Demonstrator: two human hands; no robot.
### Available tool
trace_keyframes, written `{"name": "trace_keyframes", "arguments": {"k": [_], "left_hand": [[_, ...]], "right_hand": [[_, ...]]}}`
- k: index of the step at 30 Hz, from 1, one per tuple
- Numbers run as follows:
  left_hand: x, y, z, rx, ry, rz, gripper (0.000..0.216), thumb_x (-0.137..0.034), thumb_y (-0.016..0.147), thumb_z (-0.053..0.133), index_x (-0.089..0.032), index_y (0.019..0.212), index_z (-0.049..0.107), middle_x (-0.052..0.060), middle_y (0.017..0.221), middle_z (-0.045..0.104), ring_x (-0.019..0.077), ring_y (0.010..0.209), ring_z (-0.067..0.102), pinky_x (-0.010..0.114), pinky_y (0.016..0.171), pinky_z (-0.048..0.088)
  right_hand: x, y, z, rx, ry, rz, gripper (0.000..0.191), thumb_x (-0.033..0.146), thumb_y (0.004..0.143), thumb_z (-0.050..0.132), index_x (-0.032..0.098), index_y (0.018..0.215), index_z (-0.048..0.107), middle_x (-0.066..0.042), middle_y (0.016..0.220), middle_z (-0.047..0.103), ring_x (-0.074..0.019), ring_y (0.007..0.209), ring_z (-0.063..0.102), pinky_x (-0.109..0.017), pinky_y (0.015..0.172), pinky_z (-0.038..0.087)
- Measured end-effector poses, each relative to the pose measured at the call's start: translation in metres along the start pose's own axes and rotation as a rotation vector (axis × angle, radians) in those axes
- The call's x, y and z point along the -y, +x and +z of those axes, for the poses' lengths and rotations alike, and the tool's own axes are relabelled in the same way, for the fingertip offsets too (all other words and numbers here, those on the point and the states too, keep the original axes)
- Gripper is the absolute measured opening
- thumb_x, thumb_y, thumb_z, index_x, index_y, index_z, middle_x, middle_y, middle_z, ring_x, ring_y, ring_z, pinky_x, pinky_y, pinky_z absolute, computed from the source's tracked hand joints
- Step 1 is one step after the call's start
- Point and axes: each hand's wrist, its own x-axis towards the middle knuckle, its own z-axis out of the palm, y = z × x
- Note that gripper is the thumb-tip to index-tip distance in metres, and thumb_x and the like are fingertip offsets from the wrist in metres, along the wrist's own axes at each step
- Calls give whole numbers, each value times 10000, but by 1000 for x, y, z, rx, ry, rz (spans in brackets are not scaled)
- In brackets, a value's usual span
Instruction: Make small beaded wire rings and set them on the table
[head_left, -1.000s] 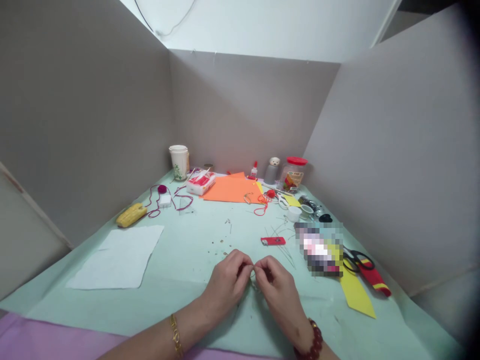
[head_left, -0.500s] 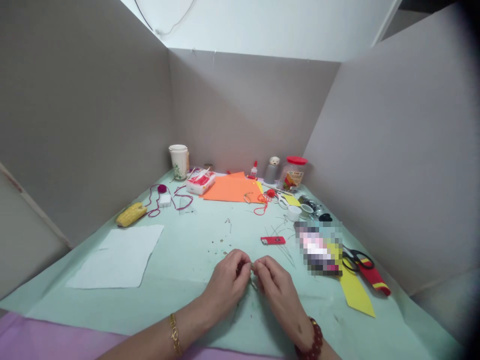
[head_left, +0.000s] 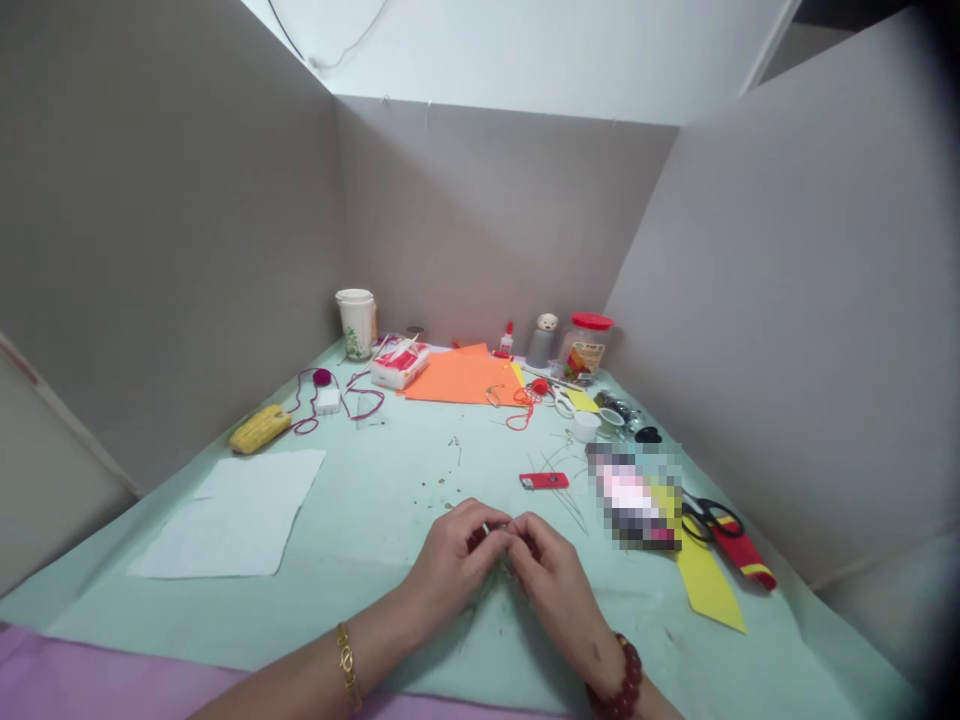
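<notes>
My left hand (head_left: 457, 560) and my right hand (head_left: 551, 580) rest side by side on the pale green table cover (head_left: 360, 510), fingertips pinched together where they meet. Something tiny and light shows between the fingertips; I cannot make out what it is. A gold bracelet (head_left: 346, 665) circles my left wrist and a dark red bead bracelet (head_left: 622, 680) my right. A red lighter (head_left: 544, 481) lies just beyond my right hand, beside several thin wires (head_left: 562, 470). Small beads (head_left: 439, 485) are scattered ahead of my left hand.
A white sheet (head_left: 232, 512) lies left, with a yellow corn-shaped object (head_left: 259, 429) and purple cord (head_left: 341, 400) behind it. At the back stand a paper cup (head_left: 355, 322), orange paper (head_left: 461, 378), a glue bottle (head_left: 508, 338) and a red-lidded jar (head_left: 586, 347). Scissors (head_left: 709, 520) and yellow paper (head_left: 705, 585) lie right. Grey panels wall the table.
Both hands have shifted slightly and their fingertips have closed tighter together. Nothing else on the table has moved.
</notes>
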Motion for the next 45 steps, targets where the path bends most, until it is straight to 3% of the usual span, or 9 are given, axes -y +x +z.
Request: {"name": "trace_keyframes", "arguments": {"k": [3, 9, 19, 23, 27, 32, 36, 41, 45], "left_hand": [[0, 0, -2, 1, 136, 63, 174, -209, 866, 485, -203, 818, 652, 7, 782, 600, 137, 749, 545, 249, 693, 399], [4, 0, -2, 70, 301, 126, 204, -188, 901, 371, -195, 839, 566, 21, 812, 558, 148, 742, 521, 265, 697, 404], [5, 4, -4, 56, 120, 20, 213, -251, 864, 430, -195, 749, 600, -9, 721, 564, 131, 676, 505, 247, 640, 389], [6, 6, -6, 42, 20, -35, 179, -268, 834, 477, -192, 819, 639, -1, 785, 607, 125, 687, 524, 231, 624, 399], [5, 7, -8, 24, -50, -96, 250, -314, 872, 420, -181, 804, 621, -10, 696, 579, 117, 624, 510, 227, 590, 402], [7, 9, -9, 66, 40, 4, 137, -258, 809, 527, -189, 823, 645, 9, 788, 617, 138, 716, 545, 243, 658, 423], [8, 8, -10, 102, 185, 83, 138, -212, 837, 478, -197, 773, 600, -3, 765, 573, 133, 703, 511, 249, 665, 403], [9, 5, -9, 185, 243, 96, 176, -217, 888, 377, -202, 807, 532, -4, 793, 534, 136, 732, 491, 253, 694, 389], [9, 8, -11, 174, 133, 32, 166, -248, 878, 412, -201, 790, 545, -17, 754, 540, 130, 711, 487, 239, 664, 382]], "right_hand": [[1, 0, 0, -33, -99, -24, 223, 285, 858, 445, 196, 655, 428, 15, 634, 444, -137, 607, 392, -253, 558, 313], [-5, 2, 1, -30, -206, -126, 211, 239, 868, 414, 202, 660, 418, 3, 652, 471, -145, 610, 413, -265, 571, 319], [-4, 5, -1, -8, -154, -100, 201, 233, 850, 431, 201, 652, 438, 14, 630, 466, -139, 598, 412, -259, 559, 323], [0, 4, -3, -12, -143, -60, 191, 241, 843, 434, 197, 658, 451, 18, 626, 461, -137, 599, 409, -258, 561, 321], [0, 4, -4, -7, -101, -22, 187, 252, 838, 436, 197, 662, 462, 25, 613, 453, -131, 578, 403, -253, 548, 324], [-1, 4, -3, -9, -79, -23, 184, 261, 829, 450, 197, 657, 470, 28, 601, 454, -131, 570, 402, -250, 537, 323], [-3, 4, -2, 1, -124, -45, 195, 251, 840, 438, 199, 653, 452, 26, 611, 446, -132, 583, 392, -253, 549, 315], [-6, 5, 0, 32, -186, -98, 194, 236, 845, 420, 200, 654, 428, 21, 631, 445, -136, 604, 392, -260, 571, 310], [-5, 6, -2, 39, -98, -50, 192, 258, 841, 441, 199, 658, 431, 28, 615, 437, -131, 593, 389, -258, 561, 313]]}}
